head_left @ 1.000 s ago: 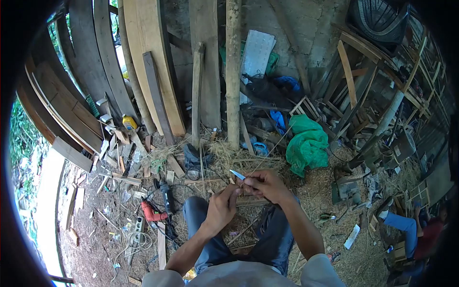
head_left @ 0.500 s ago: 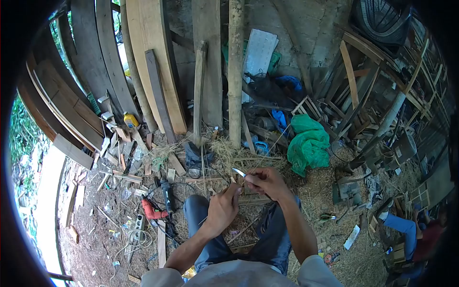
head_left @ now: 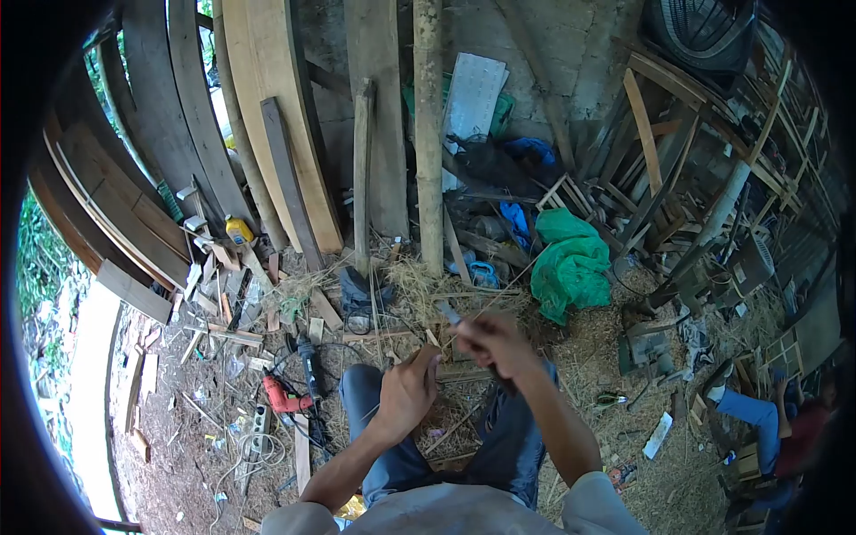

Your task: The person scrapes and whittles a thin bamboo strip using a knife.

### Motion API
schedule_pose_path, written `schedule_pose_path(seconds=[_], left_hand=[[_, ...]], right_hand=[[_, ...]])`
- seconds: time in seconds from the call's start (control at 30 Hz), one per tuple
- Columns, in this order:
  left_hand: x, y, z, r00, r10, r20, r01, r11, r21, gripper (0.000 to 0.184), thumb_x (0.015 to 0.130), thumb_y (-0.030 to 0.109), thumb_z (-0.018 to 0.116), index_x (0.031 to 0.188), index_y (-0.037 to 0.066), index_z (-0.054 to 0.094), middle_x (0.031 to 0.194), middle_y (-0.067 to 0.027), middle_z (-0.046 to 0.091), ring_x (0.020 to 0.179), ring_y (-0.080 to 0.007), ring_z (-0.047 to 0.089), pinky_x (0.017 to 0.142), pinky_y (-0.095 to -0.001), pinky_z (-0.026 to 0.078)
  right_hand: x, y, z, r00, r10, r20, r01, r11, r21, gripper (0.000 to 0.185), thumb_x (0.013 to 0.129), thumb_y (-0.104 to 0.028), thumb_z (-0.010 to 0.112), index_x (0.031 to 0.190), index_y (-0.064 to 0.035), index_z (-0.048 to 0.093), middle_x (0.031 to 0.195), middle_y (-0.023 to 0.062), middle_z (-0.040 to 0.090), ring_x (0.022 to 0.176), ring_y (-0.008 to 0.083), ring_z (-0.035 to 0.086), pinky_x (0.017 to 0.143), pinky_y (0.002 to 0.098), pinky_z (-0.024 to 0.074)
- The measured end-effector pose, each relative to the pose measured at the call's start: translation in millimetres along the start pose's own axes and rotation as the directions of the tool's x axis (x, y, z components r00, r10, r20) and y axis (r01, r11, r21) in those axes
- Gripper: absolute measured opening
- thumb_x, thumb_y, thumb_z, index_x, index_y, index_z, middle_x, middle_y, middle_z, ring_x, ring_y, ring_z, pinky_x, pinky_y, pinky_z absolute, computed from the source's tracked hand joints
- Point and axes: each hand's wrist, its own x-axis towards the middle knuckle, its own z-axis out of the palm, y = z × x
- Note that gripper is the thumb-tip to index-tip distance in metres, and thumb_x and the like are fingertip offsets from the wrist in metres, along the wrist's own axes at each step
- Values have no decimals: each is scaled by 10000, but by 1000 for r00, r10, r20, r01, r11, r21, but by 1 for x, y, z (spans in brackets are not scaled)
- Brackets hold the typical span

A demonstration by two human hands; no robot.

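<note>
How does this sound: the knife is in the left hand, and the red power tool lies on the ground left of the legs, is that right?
Not quite: the head view shows the knife in the right hand, not the left hand. The red power tool does lie on the ground left of the legs.

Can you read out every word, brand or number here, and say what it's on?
No readable text anywhere.
Yellow bottle: any label is too small to read.
Pale board: faint marks, too small to read.
Red power tool: nothing legible.
Knife in the right hand: too blurred.
</note>
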Motion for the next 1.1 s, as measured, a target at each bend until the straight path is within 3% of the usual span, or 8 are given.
schedule_pose_path(seconds=[0.03,0.2,0.3,0.37,0.5,0.83,1.03,1.1], left_hand=[[2,2,1,1000,5,0,-5,1000,-1,87,877,52,545,964,55,535,712,-208,602,611,-401,599,504,-464,462],[3,4,-1,999,35,-3,-35,999,-37,84,880,55,544,964,56,536,730,-205,609,621,-393,607,508,-455,471],[-1,10,-7,1000,-14,-10,13,997,-70,78,871,1,540,938,37,555,672,-218,571,655,-411,594,530,-445,440],[-2,11,-5,999,-44,5,44,998,-55,88,870,1,541,947,41,555,683,-218,577,660,-411,595,534,-448,443],[2,6,2,999,-28,-21,28,999,-25,113,865,1,545,967,51,553,715,-223,590,673,-413,597,540,-456,445],[-3,-4,3,1000,26,-14,-27,998,-48,83,877,60,556,959,64,551,655,-188,598,595,-383,609,502,-443,477],[-4,4,-7,999,-35,26,38,993,-116,87,864,11,565,950,20,579,661,-227,574,632,-404,602,521,-422,450],[-4,0,-4,999,47,-23,-49,995,-87,89,869,36,555,956,55,545,637,-204,588,592,-390,606,498,-448,467]], right_hand=[[-2,9,6,997,18,80,-23,997,69,231,906,-178,617,976,41,641,658,23,550,452,41,382,396,193,270],[3,2,-8,997,-61,54,62,998,-17,214,914,-167,604,973,37,636,667,23,558,461,38,388,401,198,266],[10,1,-28,992,-12,-124,10,1000,-17,224,914,-177,607,967,39,631,668,19,557,456,39,379,397,202,252],[12,-2,-37,999,-37,-25,40,993,114,228,913,-182,608,963,39,632,659,11,545,449,39,358,399,202,241],[2,8,-4,997,17,77,-24,995,97,232,913,-182,609,979,39,631,672,13,550,452,38,345,407,200,242],[9,-7,-31,996,89,-4,-89,996,13,226,897,-164,630,981,46,634,681,13,562,459,25,365,404,194,243],[12,-14,-35,997,64,-34,-64,998,-1,213,892,-200,649,851,10,648,650,-5,557,458,24,376,401,204,247],[14,-17,-36,997,67,-30,-68,997,-48,216,897,-215,643,827,-10,641,646,-20,548,460,20,371,406,201,238]])
